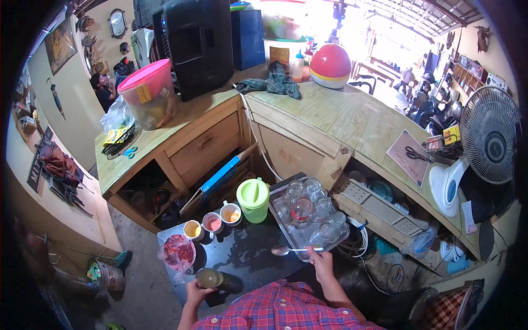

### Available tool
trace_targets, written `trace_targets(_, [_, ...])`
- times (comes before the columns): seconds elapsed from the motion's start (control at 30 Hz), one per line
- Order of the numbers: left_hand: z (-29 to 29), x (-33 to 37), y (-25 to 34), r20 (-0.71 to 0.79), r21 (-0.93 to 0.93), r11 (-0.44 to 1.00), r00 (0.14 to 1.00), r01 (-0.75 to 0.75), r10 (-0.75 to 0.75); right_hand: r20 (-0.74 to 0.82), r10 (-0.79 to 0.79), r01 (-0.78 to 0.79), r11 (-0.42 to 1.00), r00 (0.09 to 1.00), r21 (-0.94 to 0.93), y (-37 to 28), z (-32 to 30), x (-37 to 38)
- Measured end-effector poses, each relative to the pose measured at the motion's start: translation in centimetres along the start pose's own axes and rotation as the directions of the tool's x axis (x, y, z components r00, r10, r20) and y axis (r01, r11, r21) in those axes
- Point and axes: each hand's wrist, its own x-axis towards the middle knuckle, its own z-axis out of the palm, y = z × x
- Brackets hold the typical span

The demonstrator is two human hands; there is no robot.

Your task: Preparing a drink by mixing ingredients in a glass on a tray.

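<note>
My left hand (193, 292) is closed around the side of a glass (208, 278) with something dull yellow-green in it, low over the near edge of the dark table (242, 250). My right hand (321, 264) grips the handle of a metal spoon (280, 250), whose bowl points left above the table. Beyond the glass lies a plastic bag of red contents (179, 251). Three white cups stand in a row: one with yellow contents (193, 229), one with pink (212, 222), one with orange-yellow (231, 213). Beside them is a lidded light-green pitcher (253, 201).
A metal tray (286, 223) full of upturned glasses (312, 206) sits at the table's right. A wooden counter (330, 118) wraps around the far side, bearing a pink-lidded tub (146, 93), a black speaker (195, 49), a red-and-white ball-shaped container (330, 66) and a fan (489, 143).
</note>
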Motion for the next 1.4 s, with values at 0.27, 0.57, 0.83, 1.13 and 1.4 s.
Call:
trace_targets(0.27, [-4.5,0.2,-2.6,0.011,0.181,0.983,1.000,0.016,-0.018,0.083,0.111,-0.121,0.985,0.990,0.125,-0.1,0.5,0.3])
trace_targets(0.57, [-10.3,-0.4,0.7,0.024,0.644,0.747,0.972,0.164,-0.234,0.066,0.211,-0.217,0.861,0.975,0.460,-1.2,-1.6,-0.5])
trace_targets(0.83, [2.8,8.6,26.1,0.254,0.536,0.788,0.948,-0.303,0.191,0.059,0.242,-0.205,0.642,0.969,0.739,-0.8,-4.6,-0.8])
trace_targets(1.13, [35.9,12.3,30.8,0.730,-0.003,0.400,0.271,-0.917,0.627,0.013,0.210,-0.127,0.542,0.978,0.831,0.6,-9.2,-4.1])
trace_targets(1.4, [45.7,14.4,29.5,0.930,0.296,0.258,0.339,-0.920,0.144,0.011,0.264,-0.129,0.435,0.964,0.891,3.4,-11.4,-4.7])
